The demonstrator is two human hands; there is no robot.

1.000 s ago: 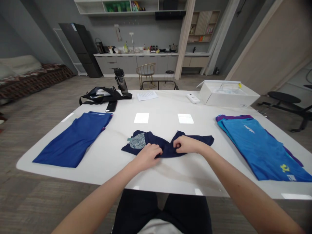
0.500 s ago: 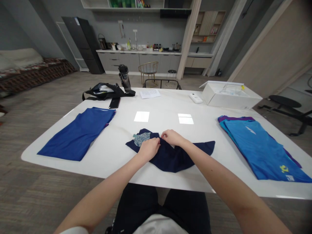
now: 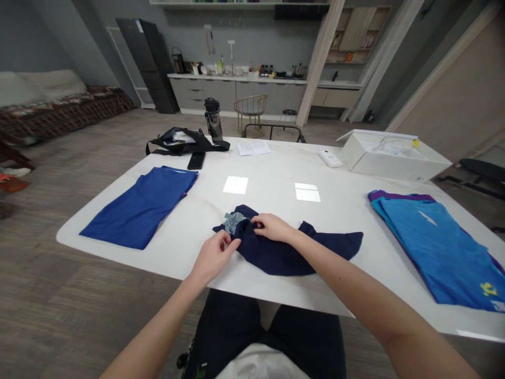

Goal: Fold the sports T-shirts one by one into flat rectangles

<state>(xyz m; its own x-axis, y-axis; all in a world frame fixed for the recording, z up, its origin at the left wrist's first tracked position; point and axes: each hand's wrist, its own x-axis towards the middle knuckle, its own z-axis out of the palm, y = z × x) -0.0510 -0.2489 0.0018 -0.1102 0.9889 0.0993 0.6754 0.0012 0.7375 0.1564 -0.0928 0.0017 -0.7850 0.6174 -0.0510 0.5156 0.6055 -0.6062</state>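
A crumpled navy cloth piece (image 3: pixel 276 258) lies on the white table in front of me, with a pale paisley-patterned patch (image 3: pixel 233 223) at its left end. My right hand (image 3: pixel 272 227) pinches a raised fold of the navy cloth beside that patch. Close to the cloth's left edge is my left hand (image 3: pixel 215 256), its thumb and fingers apart and nothing seen between them. The underside of the gathered fold is hidden.
Folded blue garments (image 3: pixel 145 205) lie at the left, and stacked blue and purple shirts (image 3: pixel 434 237) at the right. Farther back are a black bag (image 3: pixel 177 142), a phone (image 3: pixel 196 160), a bottle (image 3: pixel 213 121), a paper sheet (image 3: pixel 253 148), a white device (image 3: pixel 330 158) and a white box (image 3: pixel 390 158).
My left hand has come off the cloth, moving left and toward me. The right hand has drawn a fold leftward, partly covering the patterned patch. The view has shifted slightly left.
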